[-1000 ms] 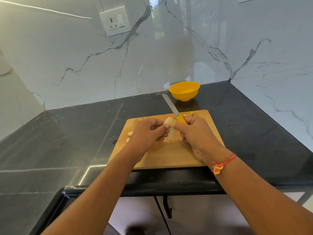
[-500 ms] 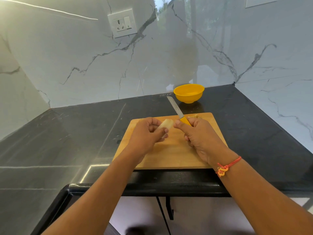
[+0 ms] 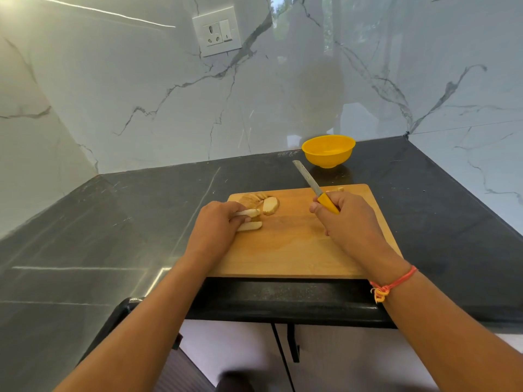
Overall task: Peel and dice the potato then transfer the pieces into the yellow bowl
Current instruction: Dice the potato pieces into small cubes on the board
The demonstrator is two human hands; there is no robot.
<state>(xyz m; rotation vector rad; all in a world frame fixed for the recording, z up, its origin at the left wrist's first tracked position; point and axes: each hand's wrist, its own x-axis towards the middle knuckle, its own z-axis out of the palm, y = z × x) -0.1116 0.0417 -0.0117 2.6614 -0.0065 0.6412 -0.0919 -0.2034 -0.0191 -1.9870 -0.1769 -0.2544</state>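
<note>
Dicing in hand: left hand (image 3: 218, 224) pinches a pale peeled potato strip (image 3: 249, 213) at the left of the rectangular wooden cutting board (image 3: 297, 250), right hand (image 3: 348, 219) grips the yellow-handled steel knife (image 3: 322, 193) above its far edge; crosscuts should follow.

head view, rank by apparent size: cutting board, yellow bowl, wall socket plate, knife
1. cutting board
2. yellow bowl and wall socket plate, too alike to rank
3. knife, slim, its handle partly hidden in the right hand

Bare board (image 3: 297, 244) between slices (image 3: 269, 205) and knife (image 3: 310, 181)
</note>
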